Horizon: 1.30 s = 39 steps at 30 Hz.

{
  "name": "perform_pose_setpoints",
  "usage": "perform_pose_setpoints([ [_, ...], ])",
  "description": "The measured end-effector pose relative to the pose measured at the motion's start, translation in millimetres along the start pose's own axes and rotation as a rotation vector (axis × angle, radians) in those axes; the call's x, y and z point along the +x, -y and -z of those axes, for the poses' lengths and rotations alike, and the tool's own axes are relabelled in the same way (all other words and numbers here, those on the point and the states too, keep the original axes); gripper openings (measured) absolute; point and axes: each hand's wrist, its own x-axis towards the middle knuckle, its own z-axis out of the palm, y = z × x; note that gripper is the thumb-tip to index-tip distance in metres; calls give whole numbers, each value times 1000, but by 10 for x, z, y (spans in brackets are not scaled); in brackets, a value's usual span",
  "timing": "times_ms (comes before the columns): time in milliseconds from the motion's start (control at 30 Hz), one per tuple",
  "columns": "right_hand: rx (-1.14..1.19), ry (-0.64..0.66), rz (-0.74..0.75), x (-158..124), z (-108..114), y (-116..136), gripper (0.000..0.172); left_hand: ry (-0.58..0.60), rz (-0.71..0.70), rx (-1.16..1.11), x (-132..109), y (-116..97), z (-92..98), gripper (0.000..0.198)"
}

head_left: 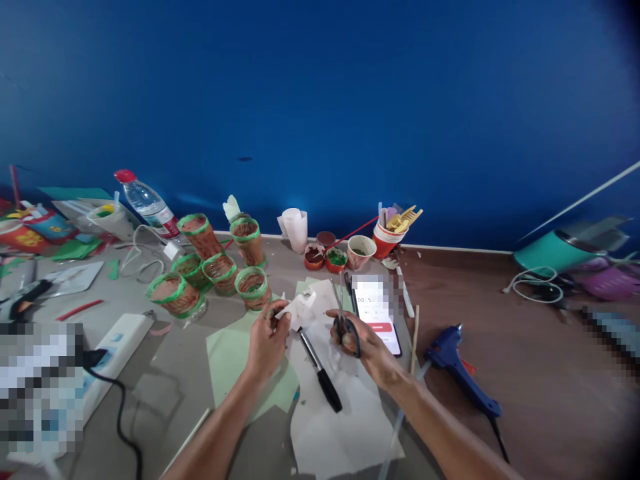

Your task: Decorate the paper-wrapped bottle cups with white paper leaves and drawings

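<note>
My left hand (270,333) pinches a small cut piece of white paper (301,305) between thumb and fingers. Close by on the right, my right hand (367,350) grips black-handled scissors (345,327), their blades pointing away from me toward the paint cups. Beneath both hands lies a large white paper sheet (345,427) with wavy edges, partly over a light green sheet (230,360). A black marker (321,373) rests on the white sheet between my forearms. Just beyond my right hand is a phone (375,310) showing a timer, partly covered by that hand.
Several brown-painted cups with green rims (173,293) stand to the left. Small paint cups (336,259) and a cup of tools (387,237) line the wall. A blue glue gun (463,370) lies right; a power strip (117,353) with a cord lies left, near a water bottle (150,207).
</note>
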Motion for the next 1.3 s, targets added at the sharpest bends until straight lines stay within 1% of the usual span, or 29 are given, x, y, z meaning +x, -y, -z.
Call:
perform_pose_setpoints([
  [67, -122, 17, -8, -17, -39, 1, 53, 12, 21, 18, -2, -26, 1, 27],
  [133, -274, 16, -11, -33, -85, -14, 48, 14, 31, 40, -5, -46, -1, 28],
  [200, -442, -17, 32, -44, -123, -34, 41, 17, 29, 41, -10, -56, -7, 28],
  [267, -603, -57, 91, -53, -144, -41, 37, 44, 27, 27, -23, -60, -16, 28],
  [333, -713, -78, 115, -61, -153, -28, 35, 86, 30, 5, -45, -65, -23, 29],
  [400, -764, -88, 108, -66, -156, -6, 33, 125, 24, -19, -74, -74, -30, 28],
  [500, -748, -87, 95, -61, -154, 7, 30, 157, 10, -64, -109, -79, -40, 26],
  [600, -679, -72, 85, -43, -140, -35, 29, 151, 24, -143, -114, -67, -50, 30],
  [700, -564, -47, 65, -25, -121, -118, 28, 134, 39, -224, -91, -57, -54, 37],
  [767, -462, -25, 46, -20, -117, -165, 26, 151, 64, -287, -74, -67, -59, 43],
  [833, -375, -12, 28, -21, -127, -184, 25, 199, 119, -401, -68, -90, -71, 49],
  [867, -342, -9, 21, -24, -136, -182, 25, 242, 151, -459, -72, -104, -80, 51],
  [933, -286, 3, 27, -34, -157, -157, 23, 342, 197, -515, -90, -133, -99, 47],
  [1000, -258, 20, 37, -46, -175, -123, 22, 429, 206, -462, -116, -159, -115, 40],
  [1033, -265, 26, 44, -53, -181, -109, 22, 453, 203, -416, -129, -168, -121, 39],
  [1067, -288, 29, 57, -59, -184, -101, 21, 459, 199, -375, -139, -176, -125, 40],
  [1200, -434, 8, 127, -71, -177, -132, 22, 423, 199, -284, -158, -181, -130, 41],
  [1300, -495, -11, 136, -61, -170, -184, 24, 417, 173, -254, -165, -175, -126, 43],
])
